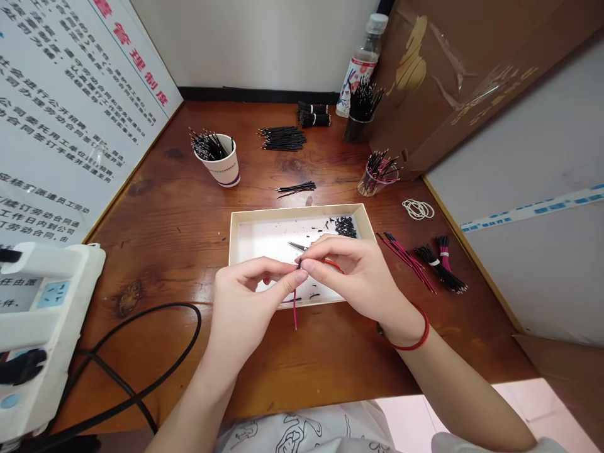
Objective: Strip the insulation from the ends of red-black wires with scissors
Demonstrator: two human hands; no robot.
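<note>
A thin pink wire (295,309) hangs down from between my two hands, over the front edge of a shallow box (231,242). My left hand (250,296) pinches it near its upper, black end. The fingertips of my right hand (353,270) close on that same black end, touching my left fingertips, which partly hide it. Beneath the hands, scissors (297,246) with orange-red handles lie in the box, mostly covered by my right hand. Small black tube pieces (346,226) are heaped in the box's far right corner, with scraps scattered around.
Black wires fill a paper cup (224,168) and a plastic cup (357,129); another cup (372,184) holds pink and black ones. Loose black wires (283,138), pink wires (409,263), tied bundles (441,269) and rubber bands (418,209) surround the box. A power strip (47,327) stands left.
</note>
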